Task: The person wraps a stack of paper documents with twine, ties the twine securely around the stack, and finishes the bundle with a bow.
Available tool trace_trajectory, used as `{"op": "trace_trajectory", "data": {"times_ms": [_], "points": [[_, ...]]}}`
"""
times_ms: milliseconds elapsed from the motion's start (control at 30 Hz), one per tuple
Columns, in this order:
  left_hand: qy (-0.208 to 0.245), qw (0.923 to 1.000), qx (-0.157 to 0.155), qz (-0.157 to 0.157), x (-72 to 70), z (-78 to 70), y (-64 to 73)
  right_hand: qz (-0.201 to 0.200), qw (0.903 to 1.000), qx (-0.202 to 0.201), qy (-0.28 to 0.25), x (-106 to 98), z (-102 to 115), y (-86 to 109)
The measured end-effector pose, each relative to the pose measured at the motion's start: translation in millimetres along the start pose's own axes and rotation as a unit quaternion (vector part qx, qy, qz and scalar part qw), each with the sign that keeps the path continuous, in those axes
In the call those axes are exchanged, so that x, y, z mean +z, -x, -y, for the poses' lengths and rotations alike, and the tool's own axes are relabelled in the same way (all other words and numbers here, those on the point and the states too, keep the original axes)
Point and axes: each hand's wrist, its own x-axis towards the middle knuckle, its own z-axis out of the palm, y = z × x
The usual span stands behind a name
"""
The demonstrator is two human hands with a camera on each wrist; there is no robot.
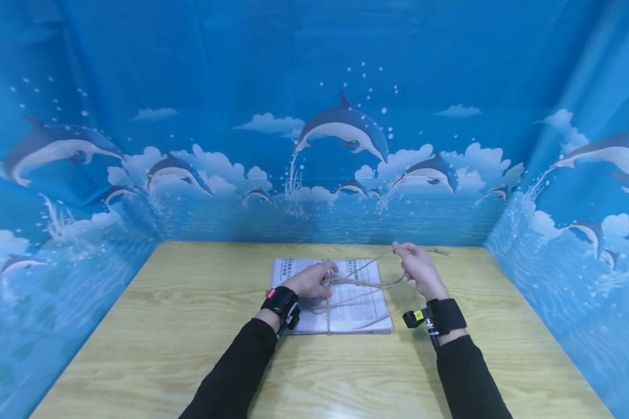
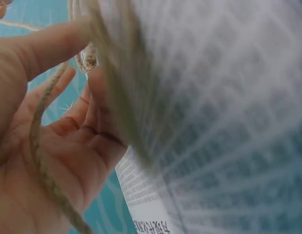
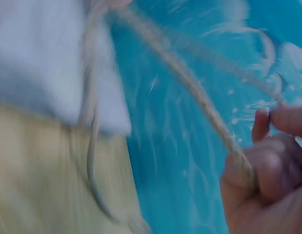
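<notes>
A stack of printed newspaper sheets (image 1: 364, 317) lies flat on the table, with twine (image 1: 359, 283) running across it both ways. My left hand (image 1: 309, 281) is over the middle of the stack, thumb and fingers curled at the place where the strands cross. In the left wrist view, one strand of twine (image 2: 42, 161) runs over the palm, and the thumb meets another strand. To the right of the stack, my raised right hand (image 1: 420, 271) grips the twine. Strands stretch from it toward the left hand, and a loose end sticks out beyond its fingers.
The wooden table (image 1: 188, 349) carries the stack near its back edge. A blue curtain (image 1: 230, 215) printed with dolphins encloses the back and both sides. Each wrist wears a black strap (image 1: 447, 316) with a small camera.
</notes>
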Motion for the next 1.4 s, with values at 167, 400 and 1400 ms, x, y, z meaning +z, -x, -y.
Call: {"op": "trace_trajectory", "data": {"times_ms": [167,400,1400], "points": [[-0.003,1.0000,-0.008,0.003,0.0,0.7,-2.5,-0.128,0.9349,-0.109,0.312,-5,-2,5.2],[0.006,0.9997,-0.022,0.006,-1.1,-1.8,-1.6,-0.145,0.8753,-0.177,0.426,-17,-7,6.5],[-0.040,0.9832,-0.028,-0.176,17.0,-23.7,-13.9,-0.005,0.9378,-0.122,0.325,-32,-3,9.0]]}}
